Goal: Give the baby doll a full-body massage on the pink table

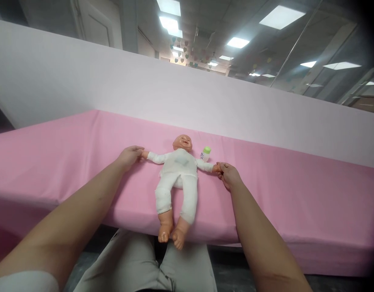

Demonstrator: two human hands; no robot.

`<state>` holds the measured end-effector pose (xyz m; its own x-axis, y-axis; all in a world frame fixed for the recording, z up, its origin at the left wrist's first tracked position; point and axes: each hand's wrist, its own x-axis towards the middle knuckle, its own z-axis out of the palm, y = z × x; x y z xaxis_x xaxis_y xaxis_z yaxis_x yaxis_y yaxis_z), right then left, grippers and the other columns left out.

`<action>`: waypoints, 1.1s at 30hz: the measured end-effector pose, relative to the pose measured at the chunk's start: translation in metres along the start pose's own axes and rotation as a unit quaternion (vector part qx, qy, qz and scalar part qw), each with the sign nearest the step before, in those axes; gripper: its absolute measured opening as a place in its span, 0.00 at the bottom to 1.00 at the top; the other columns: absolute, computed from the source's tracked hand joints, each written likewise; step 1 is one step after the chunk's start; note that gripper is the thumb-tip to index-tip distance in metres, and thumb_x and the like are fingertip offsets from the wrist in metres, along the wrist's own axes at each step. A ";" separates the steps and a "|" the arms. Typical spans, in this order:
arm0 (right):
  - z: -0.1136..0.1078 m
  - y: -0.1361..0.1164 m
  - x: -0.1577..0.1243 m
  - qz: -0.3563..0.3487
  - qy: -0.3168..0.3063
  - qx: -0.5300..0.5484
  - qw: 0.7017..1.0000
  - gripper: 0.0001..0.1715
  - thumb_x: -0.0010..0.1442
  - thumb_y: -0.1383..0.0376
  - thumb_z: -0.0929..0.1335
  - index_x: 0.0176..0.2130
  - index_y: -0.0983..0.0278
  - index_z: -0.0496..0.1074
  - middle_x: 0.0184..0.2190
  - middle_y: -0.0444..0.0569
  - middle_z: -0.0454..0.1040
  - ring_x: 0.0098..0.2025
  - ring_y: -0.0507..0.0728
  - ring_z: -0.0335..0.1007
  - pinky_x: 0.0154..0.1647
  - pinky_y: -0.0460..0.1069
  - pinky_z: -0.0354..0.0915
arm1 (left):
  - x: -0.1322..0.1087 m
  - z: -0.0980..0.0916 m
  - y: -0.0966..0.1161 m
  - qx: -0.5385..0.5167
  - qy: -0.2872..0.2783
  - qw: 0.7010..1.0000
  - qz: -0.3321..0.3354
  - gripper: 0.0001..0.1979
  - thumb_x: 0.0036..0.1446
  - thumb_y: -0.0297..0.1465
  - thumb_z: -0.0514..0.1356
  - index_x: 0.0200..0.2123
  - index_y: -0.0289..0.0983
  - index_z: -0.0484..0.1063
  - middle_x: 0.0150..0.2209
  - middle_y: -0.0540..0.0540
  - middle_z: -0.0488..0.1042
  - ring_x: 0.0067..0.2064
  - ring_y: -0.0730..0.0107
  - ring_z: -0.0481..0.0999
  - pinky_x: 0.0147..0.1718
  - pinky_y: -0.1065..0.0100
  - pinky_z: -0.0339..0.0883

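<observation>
A baby doll [181, 162] with a white cloth body lies on its back on the pink padded surface, head toward the wall. Its bare plastic feet reach the front edge, near my legs. Both doll arms are stretched out sideways. My left hand [131, 157] pinches the doll's hand on the left of the view. On the other side, the fingers of my right hand [230, 175] are closed around the doll's other hand. Close to the doll's head and shoulder is a small bottle [205, 154] with a green cap.
The pink padded surface [281, 194] runs across the view and bends at the left. Behind it rises a low white wall [129, 89], topped by glass that shows ceiling lights [238, 42]. My legs [187, 267] are at the front edge.
</observation>
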<state>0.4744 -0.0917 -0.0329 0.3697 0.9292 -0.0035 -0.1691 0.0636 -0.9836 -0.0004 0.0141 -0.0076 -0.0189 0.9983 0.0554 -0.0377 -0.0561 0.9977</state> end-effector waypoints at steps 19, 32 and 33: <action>0.031 -0.005 -0.011 -0.095 0.033 -0.072 0.992 0.26 0.49 0.59 0.78 0.47 0.60 0.73 0.35 0.46 0.77 0.33 0.57 0.75 0.33 0.52 0.76 | -0.026 0.033 0.021 0.079 -0.005 0.993 0.082 0.18 0.45 0.37 0.74 0.35 0.39 0.72 0.32 0.45 0.78 0.33 0.62 0.79 0.30 0.63 0.74; 0.112 -0.030 -0.044 -0.224 -0.204 -0.265 0.916 0.15 0.43 0.73 0.75 0.33 0.57 0.81 0.39 0.47 0.81 0.48 0.62 0.72 0.60 0.58 0.64 | -0.055 0.104 0.046 0.283 -0.206 0.899 0.264 0.11 0.40 0.29 0.69 0.32 0.44 0.82 0.31 0.46 0.81 0.41 0.53 0.81 0.41 0.62 0.71; 0.109 -0.029 -0.040 -0.210 -0.196 -0.250 0.925 0.16 0.44 0.71 0.76 0.35 0.57 0.82 0.40 0.47 0.81 0.47 0.62 0.73 0.57 0.58 0.66 | -0.053 0.102 0.045 0.267 -0.190 0.912 0.248 0.11 0.40 0.30 0.70 0.32 0.44 0.83 0.30 0.46 0.81 0.41 0.52 0.81 0.41 0.62 0.71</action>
<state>0.3647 -0.0909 0.0152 -0.0688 0.9275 0.3675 0.3944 0.3637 -0.8439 0.1013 -0.0400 0.0381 0.4505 0.7918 0.4124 0.3748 -0.5870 0.7176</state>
